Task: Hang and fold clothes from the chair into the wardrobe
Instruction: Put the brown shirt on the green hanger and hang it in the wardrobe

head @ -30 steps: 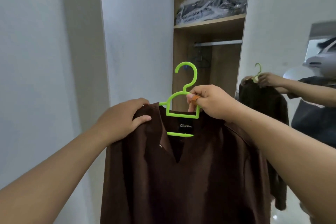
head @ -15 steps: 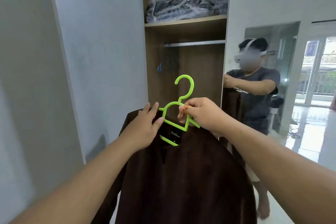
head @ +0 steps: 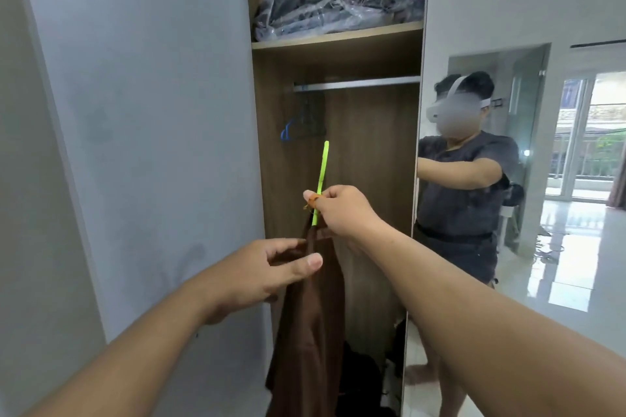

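Head view: right hand [head: 342, 213] pinches the green hanger [head: 321, 176], edge-on at centre frame, brown shirt [head: 311, 322] hanging below. Left hand [head: 267, 276], fingers loose, touches the shirt. Above: rail [head: 355, 84], blue hangers [head: 299, 122], bagged clothes [head: 338, 0] on the shelf [head: 338, 39]. Mirror [head: 508, 179] at right. No writing legible.

Below the rail [head: 355, 84]: hanger [head: 321, 179] edge-on with shirt [head: 311, 315] hung beneath. Left of the rail: open door [head: 145, 112]. Above the rail: shelf [head: 338, 41] bearing wrapped bundle [head: 338, 0]. Right of the rail: mirror [head: 508, 179]. On the rail's left end: spare hangers [head: 305, 118].
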